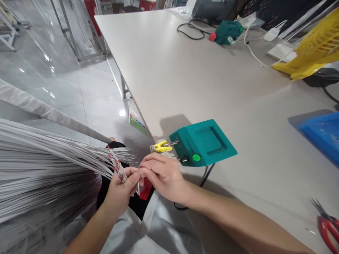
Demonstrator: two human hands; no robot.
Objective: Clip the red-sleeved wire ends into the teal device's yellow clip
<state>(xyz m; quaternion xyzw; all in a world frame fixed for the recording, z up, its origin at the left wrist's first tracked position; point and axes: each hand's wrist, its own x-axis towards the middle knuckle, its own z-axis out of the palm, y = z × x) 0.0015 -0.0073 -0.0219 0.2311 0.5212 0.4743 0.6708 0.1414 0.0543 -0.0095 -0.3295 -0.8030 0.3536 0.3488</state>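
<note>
My left hand (124,185) is closed around several white wires (118,165) whose ends show orange-red bits. Fingers of my right hand (161,174) are pinched together against my left fingertips; what lies between them is hidden, though a short white wire end pokes out below. Just beyond my right hand, a green device (203,143) with a round green button and a shallow square tray stands on the table. A yellow clip (160,146) sits on the metal rod at its side. To the left, a thick bundle of long white wires (53,151) stretches toward my left hand.
The white table (169,70) has its left edge near my hands. Red-handled scissors or pliers (328,224) lie at lower right, below a blue tray (323,135). Farther back are another green device (229,32), a yellow plastic piece (315,46) and cables. A rail (53,111) runs along the wire bundle.
</note>
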